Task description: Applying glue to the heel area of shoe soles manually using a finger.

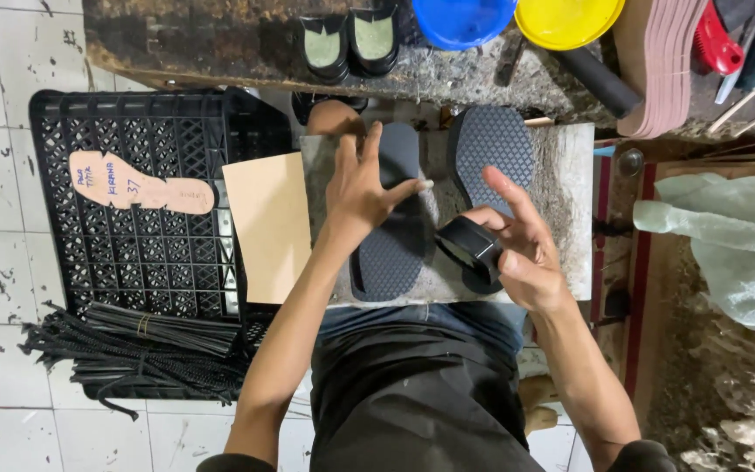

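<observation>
A: Hands?
B: Left hand [362, 188] lies flat, fingers spread, pressing on a black textured sole [388, 253] on the grey work slab [570, 210]. Right hand [517, 249] grips a small black heel block [469, 247], index finger out.
A: Second sole?
B: Yes, the other black sole [493, 153] is on the same slab, just right of the first.
A: Surroundings?
B: Tan card sheet [268, 223] left of the slab, over a black plastic crate [133, 262]. A paper insole pattern [137, 185] lies on the crate. Black straps [133, 350] are bundled on the crate's near edge. Blue bowl [460, 19] and yellow bowl [567, 19] sit on the bench beyond.
</observation>
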